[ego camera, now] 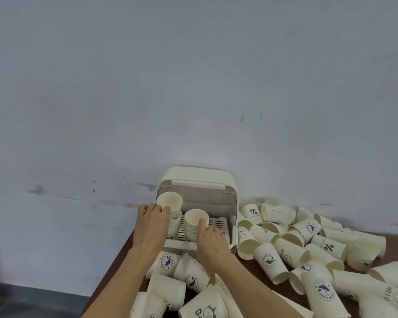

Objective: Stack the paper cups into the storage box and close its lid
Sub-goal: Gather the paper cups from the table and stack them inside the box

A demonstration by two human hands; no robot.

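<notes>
Inside the open storage box (225,180), two tall cup stacks are gripped, the left stack (173,214) by the left hand (152,222) and the right stack (194,223) by the right hand (210,237), and either could topple against the raised lid (198,184) if released off-balance.

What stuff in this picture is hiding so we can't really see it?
Head view only:
- Lower part of the right cup stack: hidden behind the right hand.
- How many cups are in the left cup stack: partly covered by the left hand.
- Back of the storage box: shaded under the raised lid.
- Cups at the bottom edge: cut off by the frame.
</notes>
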